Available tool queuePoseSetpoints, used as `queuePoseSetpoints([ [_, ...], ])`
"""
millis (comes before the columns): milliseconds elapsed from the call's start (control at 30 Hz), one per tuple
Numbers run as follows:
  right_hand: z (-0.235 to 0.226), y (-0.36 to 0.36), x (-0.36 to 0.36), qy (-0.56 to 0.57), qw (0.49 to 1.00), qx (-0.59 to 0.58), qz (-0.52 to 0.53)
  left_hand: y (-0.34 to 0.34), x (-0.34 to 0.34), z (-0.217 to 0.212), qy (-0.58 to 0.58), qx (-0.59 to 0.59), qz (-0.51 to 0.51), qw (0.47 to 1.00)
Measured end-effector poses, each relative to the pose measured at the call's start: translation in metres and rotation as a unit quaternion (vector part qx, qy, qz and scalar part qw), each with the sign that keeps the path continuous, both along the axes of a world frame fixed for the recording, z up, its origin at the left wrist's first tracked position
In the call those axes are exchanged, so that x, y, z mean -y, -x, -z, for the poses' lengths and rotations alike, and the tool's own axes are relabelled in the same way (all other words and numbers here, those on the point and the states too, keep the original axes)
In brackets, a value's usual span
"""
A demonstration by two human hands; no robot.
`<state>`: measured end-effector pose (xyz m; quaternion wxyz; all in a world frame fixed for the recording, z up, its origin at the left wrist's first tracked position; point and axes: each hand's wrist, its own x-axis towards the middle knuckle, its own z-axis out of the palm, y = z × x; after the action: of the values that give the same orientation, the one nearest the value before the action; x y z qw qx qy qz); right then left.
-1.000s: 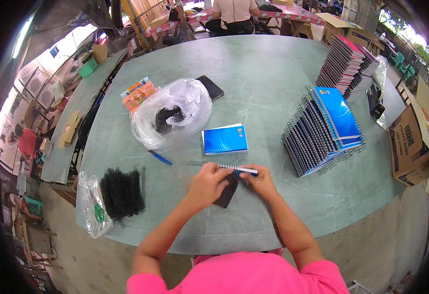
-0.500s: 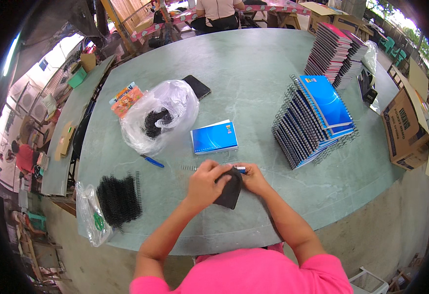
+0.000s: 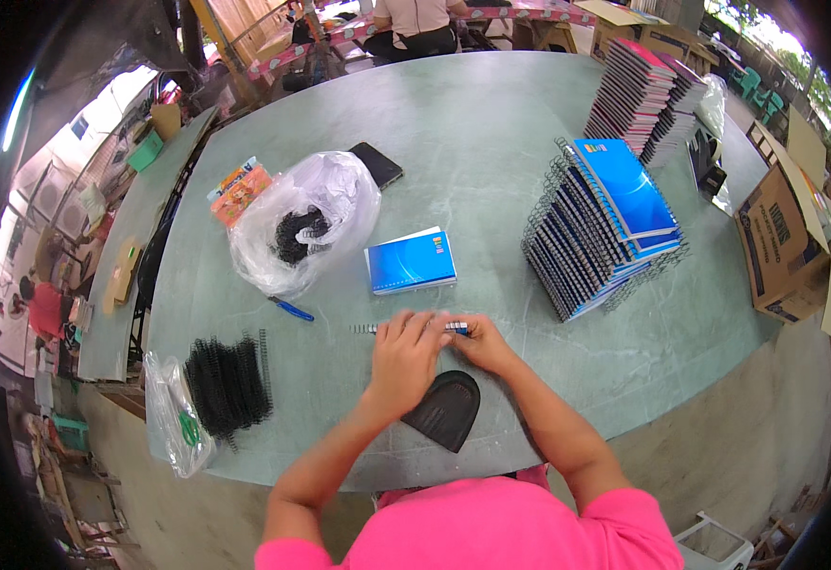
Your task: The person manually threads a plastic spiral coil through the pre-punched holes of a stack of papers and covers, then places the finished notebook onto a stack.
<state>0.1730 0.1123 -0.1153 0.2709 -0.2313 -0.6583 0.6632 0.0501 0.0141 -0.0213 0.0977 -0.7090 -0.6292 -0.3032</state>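
Observation:
Between my hands a small blue notebook point(image 3: 459, 329) is held on edge, mostly hidden by my fingers. My right hand point(image 3: 482, 344) is closed on its right end. My left hand point(image 3: 406, 353) bends its fingers over the spiral edge, and a thin wire coil point(image 3: 360, 329) sticks out to the left of it. Just below my hands a black rounded pad point(image 3: 447, 408), leather-like with one pointed end, lies on the table. Beyond my hands rests a small stack of blue-covered notepads point(image 3: 411, 262).
Dark spiral coils point(image 3: 227, 385) lie at left beside a clear plastic bag point(image 3: 180, 423). A blue cutter point(image 3: 292, 310) is near a white plastic bag point(image 3: 354, 204) holding black coils. Blue notebooks point(image 3: 624, 190) and red ones point(image 3: 629, 95) are piled at right, near a cardboard box point(image 3: 781, 247).
The black pad has left my left hand and now lies flat on the table, nearer my body. My left fingers have moved onto the notebook's spiral edge; my right hand stays in place.

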Motion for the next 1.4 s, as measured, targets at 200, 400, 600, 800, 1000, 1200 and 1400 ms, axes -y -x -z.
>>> queuePoseSetpoints([
  [200,-0.004,0.000,0.004,-0.049,0.995,0.086,-0.009,0.011,-0.013,-0.011,0.201,0.003,0.008,0.979],
  [400,-0.009,0.001,0.007,-0.074,0.997,0.028,-0.002,0.016,-0.014,0.002,0.191,0.074,0.069,0.976],
  [600,-0.014,-0.001,0.010,-0.032,0.999,0.009,-0.007,0.006,-0.018,0.009,0.136,0.144,0.116,0.973],
  [800,-0.013,0.002,0.013,-0.108,0.994,0.031,0.017,0.008,-0.021,0.017,0.137,0.132,0.086,0.978],
  [1000,-0.009,-0.005,0.008,-0.168,0.985,0.033,0.002,0.001,-0.016,0.005,0.079,0.102,0.046,0.991],
  [1200,-0.065,-0.017,0.017,-0.155,0.986,0.063,-0.020,0.054,0.014,-0.011,0.258,0.044,0.032,0.965],
  [1400,-0.211,-0.087,-0.017,-0.580,0.769,0.061,0.261,0.051,0.005,-0.041,-0.119,0.174,-0.087,0.974],
])
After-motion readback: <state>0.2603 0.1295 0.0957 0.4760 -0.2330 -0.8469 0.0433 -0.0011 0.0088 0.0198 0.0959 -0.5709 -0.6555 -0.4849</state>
